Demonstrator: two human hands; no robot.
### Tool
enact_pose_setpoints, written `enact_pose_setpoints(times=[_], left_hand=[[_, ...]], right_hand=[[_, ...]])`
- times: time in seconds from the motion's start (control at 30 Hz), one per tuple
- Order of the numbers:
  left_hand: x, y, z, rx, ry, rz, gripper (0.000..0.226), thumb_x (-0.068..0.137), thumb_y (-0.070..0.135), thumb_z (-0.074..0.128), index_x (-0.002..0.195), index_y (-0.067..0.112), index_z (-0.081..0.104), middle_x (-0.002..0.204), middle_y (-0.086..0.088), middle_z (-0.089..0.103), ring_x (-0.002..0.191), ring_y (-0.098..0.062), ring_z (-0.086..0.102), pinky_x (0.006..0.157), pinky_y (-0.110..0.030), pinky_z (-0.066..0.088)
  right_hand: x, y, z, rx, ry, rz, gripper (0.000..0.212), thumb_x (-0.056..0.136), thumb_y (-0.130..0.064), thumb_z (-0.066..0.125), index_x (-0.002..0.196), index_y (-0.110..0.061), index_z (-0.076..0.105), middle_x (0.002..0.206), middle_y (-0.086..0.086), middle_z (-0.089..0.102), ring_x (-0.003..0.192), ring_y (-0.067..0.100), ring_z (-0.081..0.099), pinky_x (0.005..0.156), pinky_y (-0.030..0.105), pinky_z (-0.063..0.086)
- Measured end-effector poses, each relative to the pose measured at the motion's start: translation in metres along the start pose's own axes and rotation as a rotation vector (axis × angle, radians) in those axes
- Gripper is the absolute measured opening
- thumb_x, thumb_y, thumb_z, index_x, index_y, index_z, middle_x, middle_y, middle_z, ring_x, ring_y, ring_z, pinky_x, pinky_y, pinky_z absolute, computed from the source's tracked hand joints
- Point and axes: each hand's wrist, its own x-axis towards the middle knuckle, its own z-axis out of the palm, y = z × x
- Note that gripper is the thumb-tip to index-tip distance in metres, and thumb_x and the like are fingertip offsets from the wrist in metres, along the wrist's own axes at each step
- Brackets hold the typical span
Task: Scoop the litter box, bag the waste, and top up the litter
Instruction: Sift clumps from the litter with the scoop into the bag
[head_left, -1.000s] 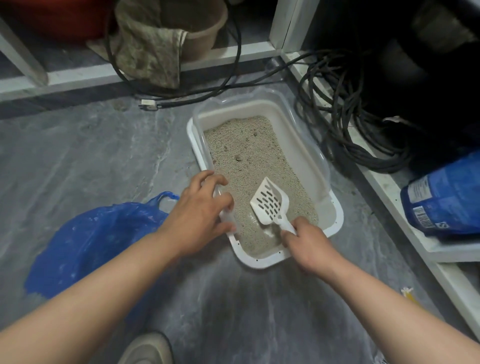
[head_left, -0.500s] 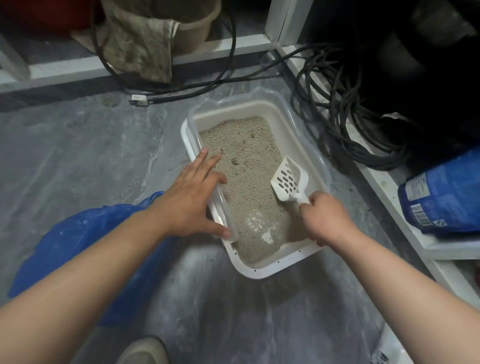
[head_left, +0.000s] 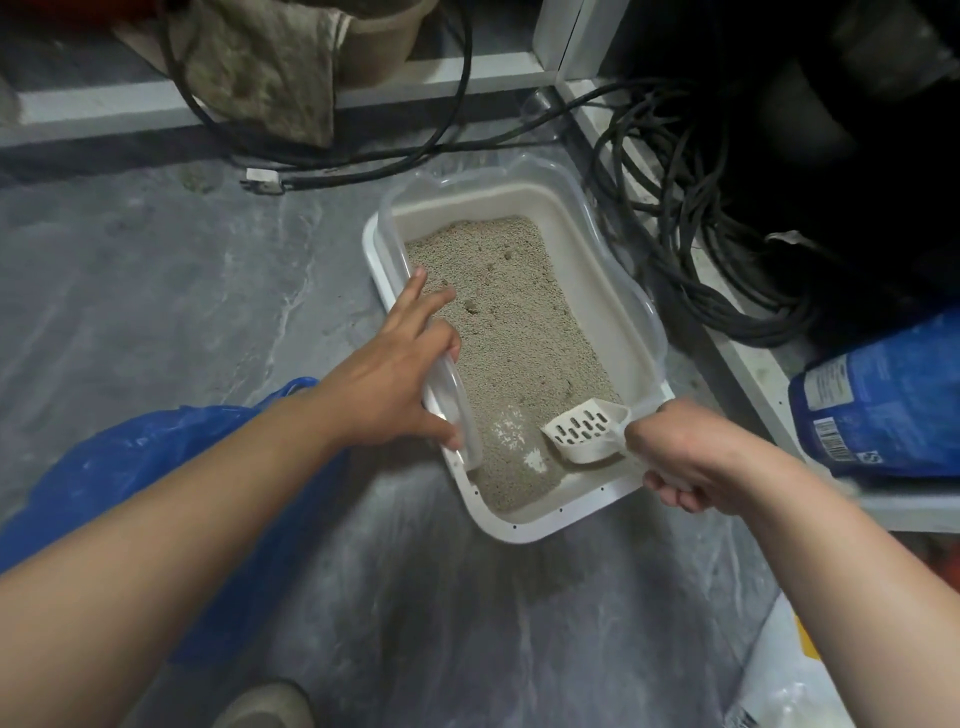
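The litter box (head_left: 582, 244) sits on the gray floor (head_left: 156, 291), full of tan litter (head_left: 519, 332). My left hand (head_left: 395, 384) grips the clear rim on its left side. My right hand (head_left: 691, 462) is closed tight around the handle of the white scoop (head_left: 582, 431), which rests low in the near corner. A blue bag (head_left: 130, 457) lies just beside my left arm.

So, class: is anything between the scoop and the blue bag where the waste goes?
Yes. The left hand grips the box's near left rim, directly between the scoop and the blue bag.
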Motion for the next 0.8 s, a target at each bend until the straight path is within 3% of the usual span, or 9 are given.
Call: enact_pose_setpoints(times=[0.17, 0.3, 0.43, 0.67, 0.8], left_hand=[[-0.006, 0.003, -0.004, -0.138, -0.003, -0.027, 0.062, 0.068, 0.074, 0.074, 0.101, 0.031, 0.043, 0.169, 0.012, -0.001, 0.149, -0.008, -0.032, 0.119, -0.053, 0.011], [-0.004, 0.003, 0.003, -0.227, 0.053, -0.046, 0.043, 0.087, 0.067, 0.057, 0.097, 0.027, 0.047, 0.169, 0.012, 0.005, 0.15, -0.006, -0.028, 0.121, -0.055, 0.012], [-0.005, -0.001, 0.007, -0.273, 0.085, -0.027, 0.037, 0.089, 0.055, 0.063, 0.096, 0.023, 0.045, 0.168, 0.013, 0.007, 0.151, -0.007, -0.026, 0.119, -0.049, 0.008], [-0.008, -0.005, 0.01, -0.293, 0.097, -0.013, 0.036, 0.089, 0.05, 0.065, 0.097, 0.021, 0.044, 0.168, 0.011, 0.008, 0.151, -0.008, -0.026, 0.12, -0.046, 0.007], [-0.009, -0.008, 0.011, -0.31, 0.105, -0.004, 0.033, 0.09, 0.042, 0.068, 0.098, 0.02, 0.045, 0.168, 0.012, 0.008, 0.151, -0.007, -0.026, 0.121, -0.046, 0.006]], right_hand=[[0.003, -0.003, -0.003, 0.068, -0.075, 0.038, 0.024, 0.091, -0.012, 0.043, 0.11, -0.006, 0.057, 0.049, 0.007, 0.055, 0.03, 0.015, 0.041, 0.036, 0.015, 0.028], [-0.016, -0.006, -0.028, -0.075, -0.012, -0.042, 0.015, 0.092, -0.007, 0.043, 0.086, -0.001, 0.056, 0.052, 0.011, 0.055, 0.029, 0.017, 0.041, 0.036, 0.016, 0.03], [-0.017, -0.003, -0.026, -0.194, -0.043, -0.016, 0.02, 0.09, -0.003, 0.037, 0.087, 0.002, 0.056, 0.056, 0.015, 0.056, 0.027, 0.017, 0.04, 0.035, 0.015, 0.03], [0.009, -0.009, 0.02, 0.133, -0.091, -0.019, 0.023, 0.092, -0.013, 0.047, 0.103, 0.003, 0.059, 0.051, 0.009, 0.055, 0.03, 0.015, 0.042, 0.037, 0.016, 0.028], [0.004, -0.013, 0.014, 0.067, -0.092, -0.068, 0.024, 0.09, -0.012, 0.047, 0.1, 0.003, 0.061, 0.052, 0.009, 0.056, 0.03, 0.016, 0.042, 0.038, 0.016, 0.029]])
